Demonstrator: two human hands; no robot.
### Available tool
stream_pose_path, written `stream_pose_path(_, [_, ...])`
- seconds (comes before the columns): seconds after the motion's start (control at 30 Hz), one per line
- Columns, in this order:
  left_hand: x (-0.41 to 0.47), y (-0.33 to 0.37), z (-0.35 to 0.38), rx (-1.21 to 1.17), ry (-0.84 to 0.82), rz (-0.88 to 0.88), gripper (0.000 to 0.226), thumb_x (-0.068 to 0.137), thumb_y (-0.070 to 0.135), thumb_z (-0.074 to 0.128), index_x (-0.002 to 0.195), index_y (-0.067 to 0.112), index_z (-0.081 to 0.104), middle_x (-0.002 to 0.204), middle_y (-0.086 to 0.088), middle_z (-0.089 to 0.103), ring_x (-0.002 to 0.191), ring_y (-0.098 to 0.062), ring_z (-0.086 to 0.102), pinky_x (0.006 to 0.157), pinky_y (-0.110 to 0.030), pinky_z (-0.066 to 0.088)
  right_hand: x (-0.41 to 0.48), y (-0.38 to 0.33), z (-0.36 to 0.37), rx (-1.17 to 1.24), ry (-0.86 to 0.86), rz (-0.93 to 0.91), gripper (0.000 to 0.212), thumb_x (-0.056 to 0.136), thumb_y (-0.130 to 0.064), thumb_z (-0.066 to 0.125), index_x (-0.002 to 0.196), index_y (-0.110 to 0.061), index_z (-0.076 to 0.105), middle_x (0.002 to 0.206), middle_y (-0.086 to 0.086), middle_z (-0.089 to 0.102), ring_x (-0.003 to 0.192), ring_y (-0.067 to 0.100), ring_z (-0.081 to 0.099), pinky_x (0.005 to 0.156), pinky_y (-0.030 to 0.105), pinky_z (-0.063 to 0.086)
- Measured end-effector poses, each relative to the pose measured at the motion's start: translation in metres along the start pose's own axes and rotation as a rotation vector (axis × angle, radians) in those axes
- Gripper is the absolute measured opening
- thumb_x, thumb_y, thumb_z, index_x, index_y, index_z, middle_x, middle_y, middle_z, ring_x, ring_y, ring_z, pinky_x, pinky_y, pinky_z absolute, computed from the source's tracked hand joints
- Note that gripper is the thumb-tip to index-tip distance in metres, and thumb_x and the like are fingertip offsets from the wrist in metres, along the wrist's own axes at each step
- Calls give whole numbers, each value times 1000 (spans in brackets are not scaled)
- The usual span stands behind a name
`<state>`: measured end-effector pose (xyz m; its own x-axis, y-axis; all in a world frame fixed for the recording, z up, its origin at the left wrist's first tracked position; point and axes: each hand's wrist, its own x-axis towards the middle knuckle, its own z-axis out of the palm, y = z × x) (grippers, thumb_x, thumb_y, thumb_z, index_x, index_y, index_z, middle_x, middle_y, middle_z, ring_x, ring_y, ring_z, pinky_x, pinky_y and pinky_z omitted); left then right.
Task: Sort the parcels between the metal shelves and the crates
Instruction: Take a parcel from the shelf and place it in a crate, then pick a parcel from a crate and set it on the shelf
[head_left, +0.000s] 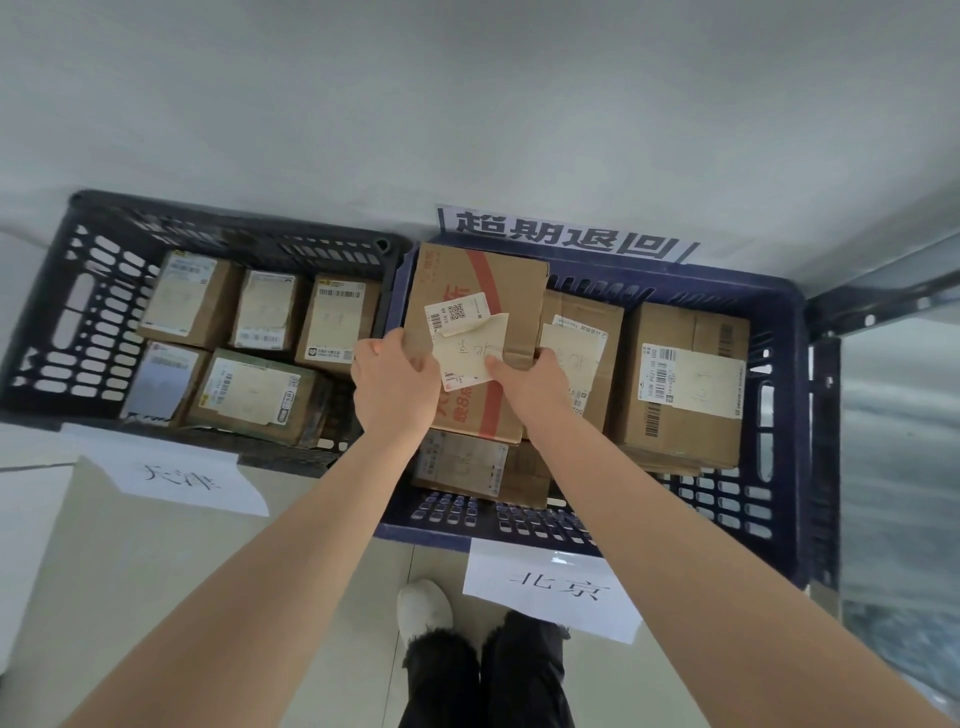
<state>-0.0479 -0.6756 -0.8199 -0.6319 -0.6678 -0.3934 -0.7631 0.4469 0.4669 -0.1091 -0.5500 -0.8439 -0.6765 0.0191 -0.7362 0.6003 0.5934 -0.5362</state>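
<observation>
A long cardboard parcel (483, 291) with red print and a taped paper label lies tilted over the left side of the blue crate (779, 312). My left hand (392, 384) grips its left edge. My right hand (524, 382) holds its right edge, thumb on the label. Under and beside it lie other cardboard parcels: one at the crate's front (467, 467), one in the middle (587, 332), a large one at the right (685, 384). The black crate (62, 322) on the left holds several labelled parcels (260, 384).
A white paper sign (550, 587) hangs on the blue crate's front, another sign (182, 478) on the black crate. A printed banner (561, 234) sits behind the blue crate against the white wall. A metal shelf frame (883, 301) stands at right. My feet (423, 608) are on the tiled floor.
</observation>
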Motion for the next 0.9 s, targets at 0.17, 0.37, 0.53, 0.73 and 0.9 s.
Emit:
stream_pose_path(0.17, [0,-3,-10,-24,-54,6,52,98,29,51,146,13,39,141,-10,44,127,-27,46,94,-39,47,-17,-6,-20,44,-124,15,83,92,-45,66,155,-12,24,153,9,40,136,30,44,91,39,49])
stream_pose_path(0.37, [-27,11,-50,-18,-134,85,52,101,37,48,147,14,38,144,-9,47,124,-26,52,88,-31,40,-81,-24,-63,-59,-142,-26,89,95,-54,56,159,-15,7,165,10,19,148,32,26,116,45,29])
stream_pose_path(0.53, [-73,19,-91,156,-203,400,48,99,39,48,143,19,42,137,-8,53,117,-26,58,85,-36,54,-158,-22,-96,-123,-93,-80,91,94,-57,57,160,-18,8,164,7,21,148,32,27,117,46,30])
stream_pose_path(0.73, [-172,38,-151,602,-230,788,71,100,57,33,157,24,6,165,-12,-4,150,-39,-7,120,-54,-1,-291,0,-131,-478,102,-130,94,95,-69,38,159,-19,-8,167,7,-12,152,37,-14,120,59,-4])
stream_pose_path(0.9, [-258,29,-191,708,-261,1026,80,98,61,30,158,22,-6,162,-14,-21,147,-42,-19,115,-54,-15,-391,44,-145,-614,196,-120,93,94,-74,26,159,-20,-12,166,7,-18,150,35,-20,118,60,-9])
